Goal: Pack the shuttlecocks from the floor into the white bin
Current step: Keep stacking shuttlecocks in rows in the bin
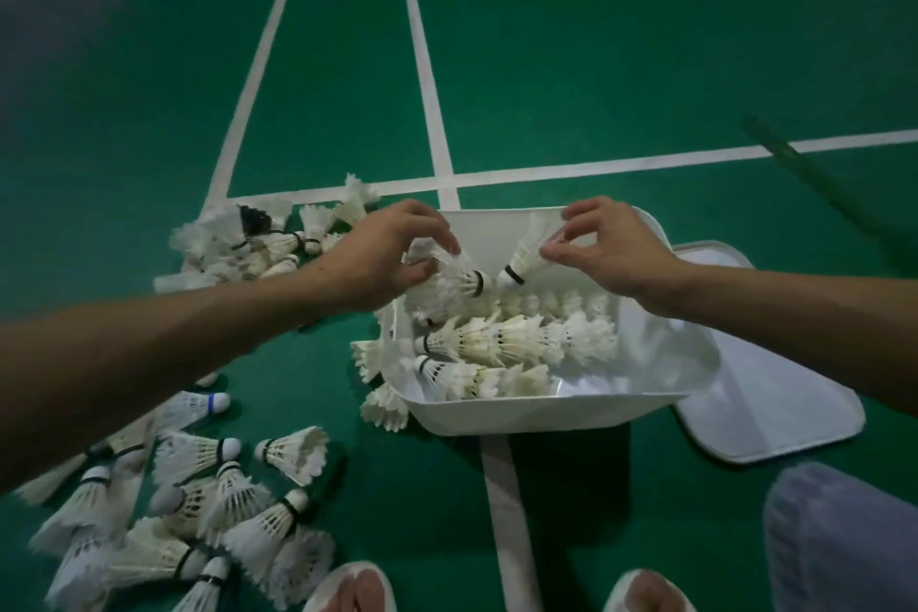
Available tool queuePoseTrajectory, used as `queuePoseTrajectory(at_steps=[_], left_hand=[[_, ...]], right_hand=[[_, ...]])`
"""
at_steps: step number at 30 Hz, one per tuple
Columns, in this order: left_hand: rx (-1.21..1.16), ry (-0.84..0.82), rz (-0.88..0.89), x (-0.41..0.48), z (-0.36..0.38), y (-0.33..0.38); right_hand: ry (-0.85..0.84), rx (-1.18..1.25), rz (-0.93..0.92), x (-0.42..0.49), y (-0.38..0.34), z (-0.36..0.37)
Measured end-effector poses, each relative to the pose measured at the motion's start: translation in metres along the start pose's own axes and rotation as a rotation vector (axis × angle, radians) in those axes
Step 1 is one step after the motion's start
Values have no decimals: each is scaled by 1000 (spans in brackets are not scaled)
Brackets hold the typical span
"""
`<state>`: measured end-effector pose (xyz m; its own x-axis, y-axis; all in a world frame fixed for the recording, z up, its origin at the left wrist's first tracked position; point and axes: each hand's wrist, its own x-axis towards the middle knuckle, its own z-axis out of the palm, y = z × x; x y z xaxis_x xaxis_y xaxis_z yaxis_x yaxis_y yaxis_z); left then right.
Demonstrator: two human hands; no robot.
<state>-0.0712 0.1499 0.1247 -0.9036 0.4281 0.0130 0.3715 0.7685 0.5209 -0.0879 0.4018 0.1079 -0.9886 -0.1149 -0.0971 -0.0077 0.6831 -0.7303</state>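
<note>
The white bin [516, 415] sits on the green court floor, holding rows of nested white shuttlecocks [516, 343]. My left hand [382, 258] grips a shuttlecock stack [457, 286] by its feathers over the bin's far left part. My right hand [611, 249] pinches the feathers of a single shuttlecock [521, 263], its cork pointing down and left toward the stack's cork. Loose shuttlecocks lie in a pile [198, 522] at the near left and another pile [258, 239] behind my left arm.
The bin's white lid [775, 398] lies flat to the right of the bin. White court lines [506, 512] cross the floor. My feet in white slippers [347, 591] and a knee [844, 542] are at the bottom edge. A dark rod [804, 164] lies far right.
</note>
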Motion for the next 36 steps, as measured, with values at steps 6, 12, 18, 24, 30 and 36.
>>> queuePoseTrajectory(at_steps=[6,12,18,24,30,36], left_hand=[[-11,-94,63,28,36,3],[-18,-155,74,49,70,-6],[-37,-199,93,56,92,-15],[-32,-178,84,61,94,-20],[-18,-163,66,60,92,-26],[-14,-176,45,58,95,-26]], right_hand=[[-98,-26,185,-6,47,-5],[-215,-159,327,-6,75,-2],[-364,-191,491,0,87,7],[-457,-237,530,-3,95,27],[-496,-134,572,-7,104,42],[-475,57,631,-7,105,60]])
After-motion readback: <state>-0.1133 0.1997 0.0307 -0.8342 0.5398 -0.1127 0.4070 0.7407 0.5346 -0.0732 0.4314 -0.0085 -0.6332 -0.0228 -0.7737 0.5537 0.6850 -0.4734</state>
